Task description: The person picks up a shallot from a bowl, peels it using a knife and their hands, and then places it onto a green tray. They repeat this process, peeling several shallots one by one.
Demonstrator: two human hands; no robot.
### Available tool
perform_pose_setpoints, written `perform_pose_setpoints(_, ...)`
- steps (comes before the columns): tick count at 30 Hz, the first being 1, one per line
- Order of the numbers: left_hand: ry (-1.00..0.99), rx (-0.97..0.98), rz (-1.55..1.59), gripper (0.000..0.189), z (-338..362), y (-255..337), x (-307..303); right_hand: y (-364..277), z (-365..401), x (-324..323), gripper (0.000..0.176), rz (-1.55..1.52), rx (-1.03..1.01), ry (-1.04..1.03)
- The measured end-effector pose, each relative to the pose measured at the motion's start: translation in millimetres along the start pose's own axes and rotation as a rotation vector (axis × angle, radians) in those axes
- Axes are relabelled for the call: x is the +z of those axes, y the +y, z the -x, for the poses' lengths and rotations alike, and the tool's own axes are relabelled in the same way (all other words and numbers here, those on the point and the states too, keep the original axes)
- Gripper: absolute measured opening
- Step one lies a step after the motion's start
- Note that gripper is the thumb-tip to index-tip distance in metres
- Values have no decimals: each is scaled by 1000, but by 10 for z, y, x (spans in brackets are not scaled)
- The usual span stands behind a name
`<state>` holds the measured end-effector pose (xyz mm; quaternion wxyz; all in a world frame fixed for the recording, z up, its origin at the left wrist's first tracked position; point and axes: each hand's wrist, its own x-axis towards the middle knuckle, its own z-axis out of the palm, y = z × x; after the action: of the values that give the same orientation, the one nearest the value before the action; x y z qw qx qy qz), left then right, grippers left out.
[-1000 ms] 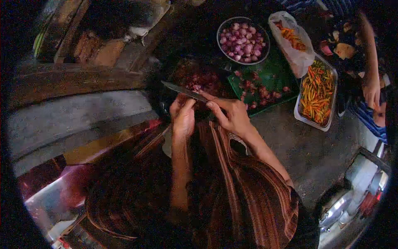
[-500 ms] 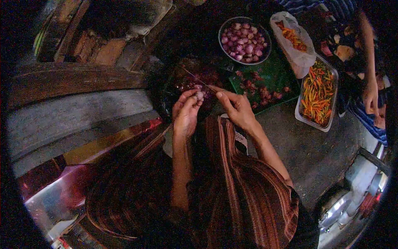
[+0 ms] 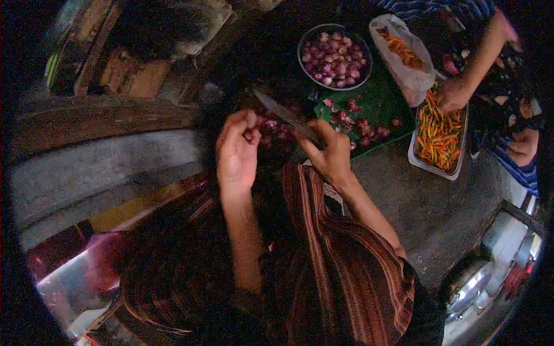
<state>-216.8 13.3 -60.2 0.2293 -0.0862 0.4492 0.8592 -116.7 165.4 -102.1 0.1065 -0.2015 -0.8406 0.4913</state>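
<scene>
My right hand (image 3: 332, 153) is closed around a knife (image 3: 283, 112), whose blade points up and to the left. To its left is my left hand (image 3: 236, 150), raised and blurred, with its fingers curled inward; whatever they hold, if anything, cannot be made out. Purplish shallots or their pieces (image 3: 277, 130) lie in a dark spot under the blade. A round bowl (image 3: 302, 63) full of peeled shallots (image 3: 334, 55) stands beyond my right hand. Nearer, reddish shallot scraps (image 3: 372, 130) are scattered on a green board (image 3: 395, 101).
A tray (image 3: 414, 158) of orange and green chillies (image 3: 435, 135) stands at right, with another person's hand (image 3: 456, 95) reaching into it. Beside it lies a plastic bag (image 3: 412, 83) with more chillies. Metal pans (image 3: 473, 288) sit lower right; a wooden beam (image 3: 109, 118) runs along the left.
My left hand has moved left, away from the knife, and the shallot seen in it is no longer visible. The knife blade has turned flatter to view. The other person's hand has reached into the chillies.
</scene>
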Motion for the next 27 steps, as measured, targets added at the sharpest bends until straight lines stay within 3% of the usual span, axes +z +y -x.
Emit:
perform_pose_setpoints(2,-74,87,-92,16,-103,148,312,31,49,-17,27,-108,9,37)
perform_pose_setpoints(8,-302,12,-565,16,-753,85,1067,179,233,97,22,-199,2,134)
perform_pose_setpoints(10,-442,-25,-751,20,-996,-51,1148,67,234,99,9,-347,-63,198)
perform_pose_setpoints(14,-394,-22,-728,22,-1184,-117,1099,92,226,111,11,-401,-42,156)
perform_pose_setpoints(17,-480,-132,-504,25,-1062,41,986,8,194,6,25,-393,-18,64)
perform_pose_setpoints(27,-267,25,-275,18,-123,39,735,-290,11,-172,36,-639,32,87)
